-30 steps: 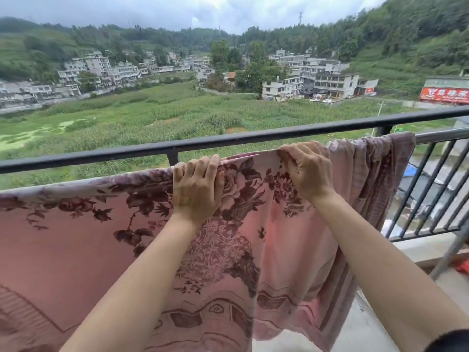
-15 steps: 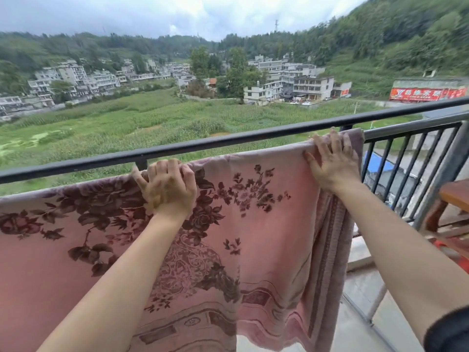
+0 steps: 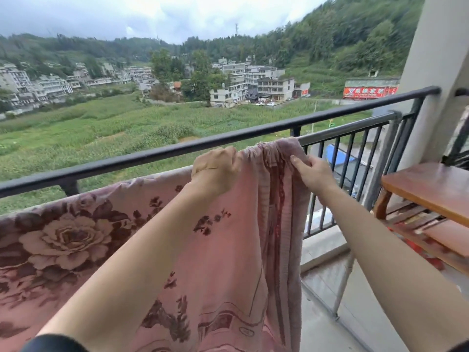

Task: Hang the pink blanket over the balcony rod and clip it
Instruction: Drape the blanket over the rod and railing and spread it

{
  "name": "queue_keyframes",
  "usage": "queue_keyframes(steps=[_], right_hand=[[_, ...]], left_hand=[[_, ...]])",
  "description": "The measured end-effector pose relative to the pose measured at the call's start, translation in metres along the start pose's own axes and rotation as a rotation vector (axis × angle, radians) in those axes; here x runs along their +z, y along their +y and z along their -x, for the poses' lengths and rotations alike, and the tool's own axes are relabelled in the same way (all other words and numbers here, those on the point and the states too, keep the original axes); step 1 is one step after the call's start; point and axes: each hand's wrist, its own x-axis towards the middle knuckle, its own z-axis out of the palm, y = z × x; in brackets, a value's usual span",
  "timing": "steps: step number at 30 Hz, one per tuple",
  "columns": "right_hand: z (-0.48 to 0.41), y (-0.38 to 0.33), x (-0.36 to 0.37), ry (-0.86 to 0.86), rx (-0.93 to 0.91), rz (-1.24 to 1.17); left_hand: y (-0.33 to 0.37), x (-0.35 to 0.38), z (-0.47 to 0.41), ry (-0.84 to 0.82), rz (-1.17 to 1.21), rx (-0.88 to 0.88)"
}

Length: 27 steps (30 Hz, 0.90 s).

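My left hand (image 3: 215, 171) was curled into a fist over the top edge of the pink blanket with dark red roses and scrollwork (image 3: 223, 252), gripping the cloth right where it folded over the line of the rod. My right hand (image 3: 313, 174) sat just to the right of it, thumb and fingers pinching the gathered right border of the same blanket, where the fabric was bunched into tight vertical pleats. Both bare forearms reached in from the near edge.

The blanket lay draped along the grey metal balcony rod (image 3: 350, 128), covering it from the far left of the scene up to my hands, with its printed face hanging down on the near side toward me. To the right of the bunched corner the rod ran on bare to a grey upright post. Just beyond and above it ran the black metal top rail of the balcony railing (image 3: 152, 156), apart from the cloth, with black vertical bars under it on the right.

At the near right stood a reddish-brown wooden bench (image 3: 429, 186), and behind it rose a pale plastered pillar (image 3: 436, 59). Far off lay green fields, white multi-storey houses, a long red signboard (image 3: 368, 92), wooded hills and a cloudy sky
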Motion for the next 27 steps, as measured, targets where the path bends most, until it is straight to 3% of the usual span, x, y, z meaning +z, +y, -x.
queue_keyframes(steps=[4, 6, 8, 11, 13, 15, 17, 19, 24, 27], right_hand=[[-0.015, -0.006, -0.026, -0.195, 0.062, -0.234], [-0.035, -0.003, -0.035, -0.167, 0.046, -0.273], [-0.069, 0.003, -0.051, 0.134, 0.027, -0.346], [-0.124, 0.030, -0.093, 0.684, 0.234, -0.193], [-0.148, 0.059, -0.108, 0.755, 0.378, -0.118], [-0.158, 0.077, -0.097, 0.756, 0.408, -0.054], [-0.159, 0.076, -0.076, 0.846, 0.268, 0.069], [-0.154, 0.061, -0.060, 0.871, -0.045, 0.152], [-0.143, 0.030, -0.032, 0.355, -0.738, 0.490], [-0.139, 0.034, -0.032, 0.133, -0.888, 0.600]], left_hand=[[0.035, 0.023, -0.039, 0.031, -0.094, -0.024], [0.043, 0.038, -0.046, 0.111, -0.122, -0.075], [0.044, 0.047, -0.050, 0.152, -0.131, -0.129], [0.043, 0.051, -0.055, 0.176, -0.130, -0.160], [0.043, 0.054, -0.054, 0.184, -0.144, -0.154], [0.042, 0.058, -0.054, 0.180, -0.155, -0.167], [0.042, 0.061, -0.056, 0.212, -0.177, -0.180], [0.043, 0.062, -0.058, 0.259, -0.204, -0.185], [0.041, 0.067, -0.061, 0.282, -0.177, -0.226], [0.045, 0.069, -0.062, 0.349, -0.234, -0.242]])
